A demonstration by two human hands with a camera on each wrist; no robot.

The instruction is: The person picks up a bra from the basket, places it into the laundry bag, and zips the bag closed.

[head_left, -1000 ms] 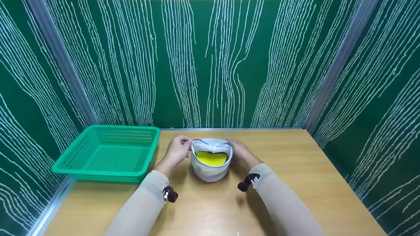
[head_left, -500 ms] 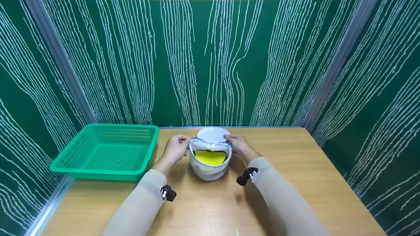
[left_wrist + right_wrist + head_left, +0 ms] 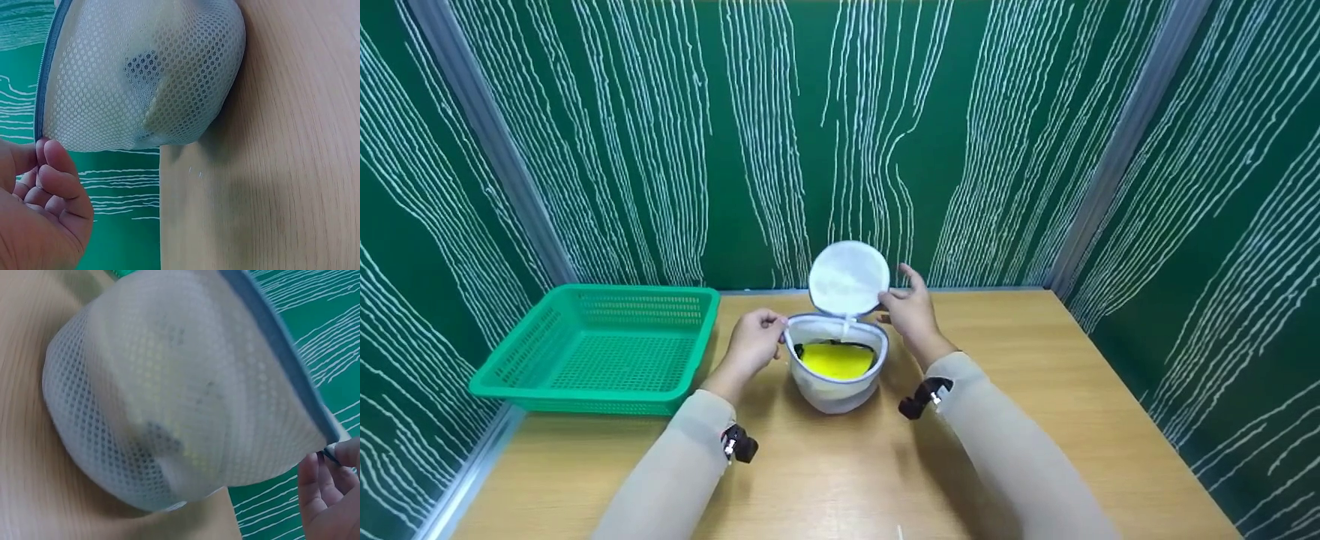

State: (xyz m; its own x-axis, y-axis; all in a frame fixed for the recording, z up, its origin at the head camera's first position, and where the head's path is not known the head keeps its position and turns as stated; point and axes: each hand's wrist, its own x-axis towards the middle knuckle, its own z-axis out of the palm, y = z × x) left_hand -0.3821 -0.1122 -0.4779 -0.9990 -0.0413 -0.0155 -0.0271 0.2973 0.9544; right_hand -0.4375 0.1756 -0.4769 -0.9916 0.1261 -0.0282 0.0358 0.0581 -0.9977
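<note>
A white mesh laundry bag point(image 3: 834, 396) with a blue-grey zipper rim stands on the table, its round lid point(image 3: 849, 276) raised at the back. Inside lies a bright yellow item with black edging point(image 3: 837, 362); its kind is unclear. My left hand point(image 3: 753, 343) pinches the rim at the bag's left side between thumb and forefinger, as the left wrist view also shows. At the right, the thumb and fingers of my right hand point(image 3: 913, 315) hold the edge where lid and rim meet. Through the mesh point(image 3: 152, 382), dark and yellow patches show in the right wrist view.
A green plastic basket point(image 3: 682, 375) with slotted walls stands to the left of the bag. The wooden table point(image 3: 1035, 420) ends at a green wall with white wavy lines point(image 3: 765, 187) at the back, with similar walls on both sides.
The lid has swung up and back from the bag's mouth, now standing upright. My right hand has risen with it, one finger extended. My left hand keeps its pinch on the rim.
</note>
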